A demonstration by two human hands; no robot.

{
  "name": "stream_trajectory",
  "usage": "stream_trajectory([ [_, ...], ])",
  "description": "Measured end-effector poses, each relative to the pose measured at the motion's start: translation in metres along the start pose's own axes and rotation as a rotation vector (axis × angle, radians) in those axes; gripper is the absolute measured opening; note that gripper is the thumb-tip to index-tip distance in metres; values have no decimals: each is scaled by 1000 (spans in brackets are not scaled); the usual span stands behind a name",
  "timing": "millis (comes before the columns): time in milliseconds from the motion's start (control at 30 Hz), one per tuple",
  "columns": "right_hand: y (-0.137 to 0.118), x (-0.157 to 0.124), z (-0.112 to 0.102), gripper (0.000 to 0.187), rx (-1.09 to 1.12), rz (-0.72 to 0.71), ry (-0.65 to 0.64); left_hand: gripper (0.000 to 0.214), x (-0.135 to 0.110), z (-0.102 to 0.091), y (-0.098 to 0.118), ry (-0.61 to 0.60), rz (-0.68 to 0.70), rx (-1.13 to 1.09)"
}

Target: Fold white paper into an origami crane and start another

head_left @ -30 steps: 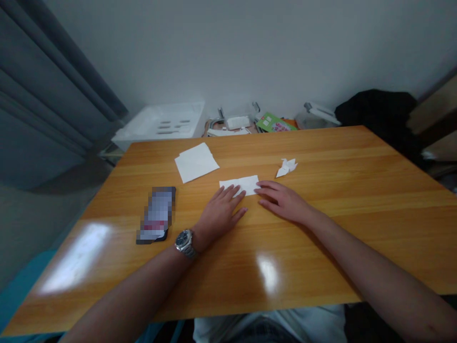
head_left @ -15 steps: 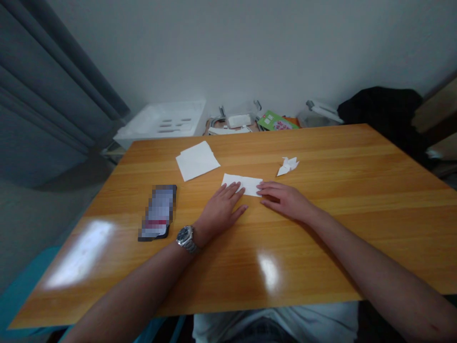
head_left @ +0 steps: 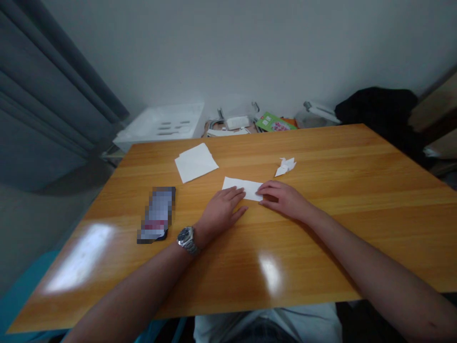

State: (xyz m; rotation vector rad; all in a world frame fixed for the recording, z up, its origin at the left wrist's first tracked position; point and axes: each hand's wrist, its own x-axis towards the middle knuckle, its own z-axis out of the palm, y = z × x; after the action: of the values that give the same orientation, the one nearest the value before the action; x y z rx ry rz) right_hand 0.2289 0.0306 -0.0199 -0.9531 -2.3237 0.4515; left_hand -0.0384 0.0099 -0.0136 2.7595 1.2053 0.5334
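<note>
Strip (head_left: 250,186): white paper, lying flat near the middle of the tabletop (head_left: 374,183), long sides running roughly from left edge to right edge, right end angled slightly toward the near edge. Left hand (head_left: 223,208): palm down, fingers extended and laid over the strip's near side, pressing rather than grasping; thumb spread to the right, clear of the paper. Watch (head_left: 185,234) on that wrist. Right hand (head_left: 283,200): fingers loosely bent, tips at the strip's right end, thumb on the side facing the near edge. Whether the paper is pinched there cannot be told.

Other items on the tabletop: sheets (head_left: 197,163), overlapping, toward the far-left corner; crane (head_left: 285,166), folded of white paper, toward the far edge, beyond the right hand; phone (head_left: 158,214), between the left edge and the left hand, screen blurred. Beyond the far edge: white tray (head_left: 164,119) near the far-left corner; green booklet (head_left: 274,122) near that edge's middle.
</note>
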Motion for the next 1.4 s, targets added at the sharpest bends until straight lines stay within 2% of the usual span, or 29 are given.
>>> stream_trajectory([
  [233,-2,1,-1,13,-9,-45,-5,39,1,-2,1,12,18,-7],
  [367,-6,0,-1,17,-14,-22,-59,38,2,-5,2,22,16,-14],
  [633,-14,0,0,17,-34,-29,-89,33,3,-6,2,24,30,21],
  [1000,-12,-1,-4,22,-40,-65,-178,25,4,-8,0,12,13,18],
  [1400,-13,4,-5,15,-6,-76,-141,26,3,-11,1,20,20,55],
])
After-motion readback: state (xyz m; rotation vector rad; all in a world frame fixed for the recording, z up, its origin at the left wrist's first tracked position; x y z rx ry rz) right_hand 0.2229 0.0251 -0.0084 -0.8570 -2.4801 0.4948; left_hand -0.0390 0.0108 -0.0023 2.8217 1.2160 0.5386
